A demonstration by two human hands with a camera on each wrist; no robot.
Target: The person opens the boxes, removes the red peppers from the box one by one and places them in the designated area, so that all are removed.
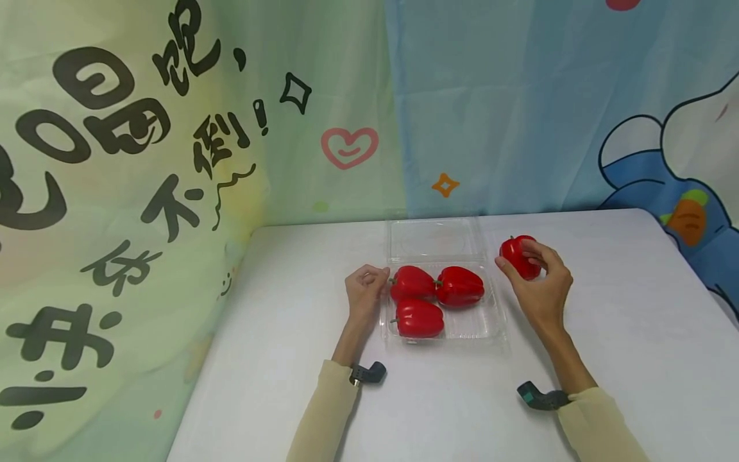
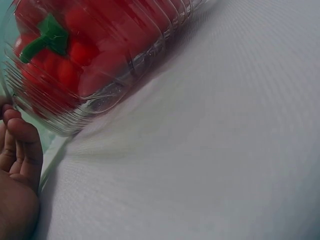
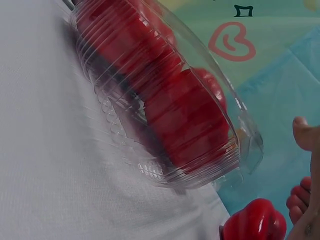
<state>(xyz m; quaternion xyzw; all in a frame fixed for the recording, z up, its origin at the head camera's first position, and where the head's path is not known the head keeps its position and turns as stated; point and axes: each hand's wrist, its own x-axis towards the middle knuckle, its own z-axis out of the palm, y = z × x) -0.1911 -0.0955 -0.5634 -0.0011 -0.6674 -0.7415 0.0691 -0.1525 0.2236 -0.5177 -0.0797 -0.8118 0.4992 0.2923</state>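
Observation:
A clear plastic clamshell box (image 1: 473, 324) lies with its lid open, three red bell peppers (image 1: 419, 318) inside. My left hand (image 1: 365, 292) pinches the left rim of the box; in the left wrist view its fingertips (image 2: 14, 116) meet the ribbed edge. Right of the box, another red bell pepper (image 1: 512, 251) is partly covered by my right hand (image 1: 543, 289). The right wrist view shows that pepper (image 3: 257, 222) below the hand, the thumb (image 3: 303, 134) apart from it and the bent fingers close by. Whether those fingers touch it cannot be told.
The transparent lid (image 1: 435, 240) lies folded back toward the rear edge of the white table (image 1: 623, 308). Printed curtains (image 1: 496, 115) hang behind and at the left. A dark strap with a small camera (image 1: 369, 373) sits on each wrist.

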